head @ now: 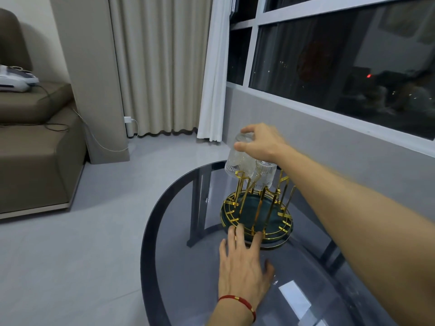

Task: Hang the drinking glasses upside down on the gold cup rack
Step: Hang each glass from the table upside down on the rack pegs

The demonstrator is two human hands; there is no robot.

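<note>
The right hand (261,143) is closed round the base of a ribbed drinking glass (239,158), held mouth-down and tilted over one of the upright prongs of the gold cup rack (257,212). The glass's rim sits right at the prong's tip; whether the prong has entered the mouth is hard to judge, since clear glass and motion blur smear the edges together. A second glass (266,175) hangs upside down just behind it, half hidden by the wrist and the first glass.

The left hand (244,262) lies flat on the dark glass bench (179,267), its fingers (239,234) spread and gripping nothing, their tips touching the near edge of the rack's round base. A red cord bracelet (237,301) circles that wrist. The rack's far prongs are partly covered by the right forearm, which runs out of view at the right edge. Through the bench top the table legs show dimly.
</note>
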